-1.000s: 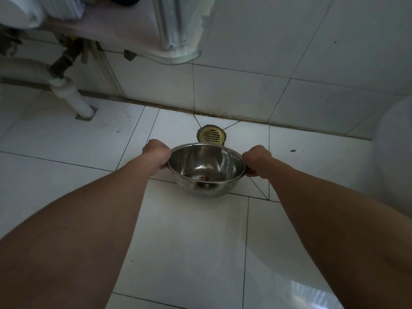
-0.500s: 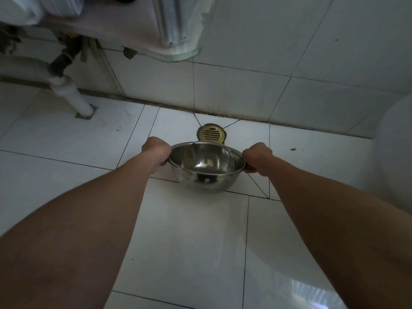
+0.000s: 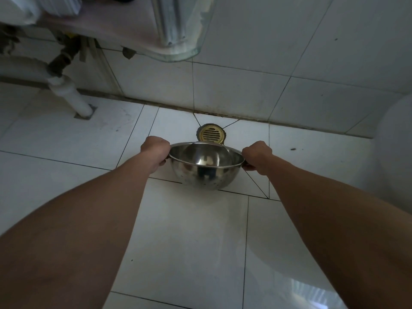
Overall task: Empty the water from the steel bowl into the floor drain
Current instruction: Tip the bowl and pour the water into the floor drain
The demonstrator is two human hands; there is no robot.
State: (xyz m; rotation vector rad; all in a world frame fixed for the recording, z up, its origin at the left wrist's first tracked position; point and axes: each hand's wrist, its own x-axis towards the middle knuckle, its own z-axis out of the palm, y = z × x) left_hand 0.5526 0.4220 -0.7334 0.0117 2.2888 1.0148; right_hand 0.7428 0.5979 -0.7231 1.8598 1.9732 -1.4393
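Observation:
I hold a round steel bowl (image 3: 206, 175) above the white floor tiles, tilted away from me so its far rim dips toward the wall. My left hand (image 3: 155, 147) grips the bowl's left rim and my right hand (image 3: 256, 153) grips its right rim. A round brass floor drain (image 3: 211, 134) with slots sits in the floor just beyond the bowl's far rim, close to the wall. The bowl's inside looks shiny; I cannot make out water in it.
A white waste pipe (image 3: 71, 97) enters the floor at the left under a glass shelf (image 3: 178, 52). The tiled wall (image 3: 245, 90) rises right behind the drain. A white rounded fixture (image 3: 394, 163) stands at the right edge.
The bowl has tipped forward, away from me, and risen a little; its outer wall now shows more and its bottom less. Both hands kept their grip.

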